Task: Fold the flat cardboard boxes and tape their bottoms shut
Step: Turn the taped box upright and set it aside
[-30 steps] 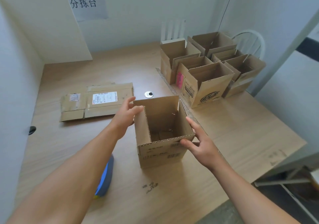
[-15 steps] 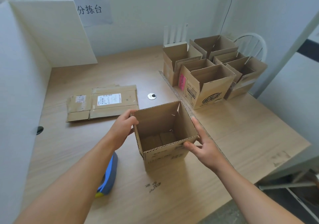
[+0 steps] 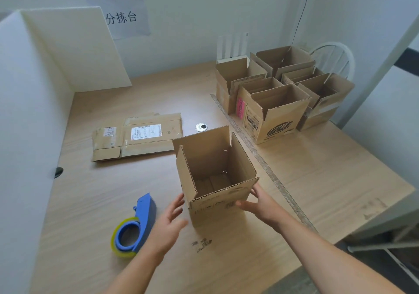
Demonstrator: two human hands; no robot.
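Desk [image 3: 317, 180] carries everything. Finished boxes [image 3: 278, 116] clustered rear right; print unreadable. Open box [image 3: 210, 157] upright centre-front, bottom flaps folded in. Corrugated: likely light, stiff-walled, rims crushable, so best gripped on opposite walls. Flat boxes [image 3: 140, 139] behind left, shipping label illegible. Tape dispenser [image 3: 138, 223] near left. Left hand [image 3: 169, 223] spread, just beside box. Right hand [image 3: 258, 203] flat-fingered against near-right corner. Wall sign [image 3: 121, 18]: 分拣台.

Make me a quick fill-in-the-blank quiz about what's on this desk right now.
1. The tape dispenser is ____ in colour.
2. The upright box in front of the person has its top ____.
3. The flattened cardboard lies to the ____ of that box.
4. The left hand holds ____.

Missing words: blue; open; left; nothing.
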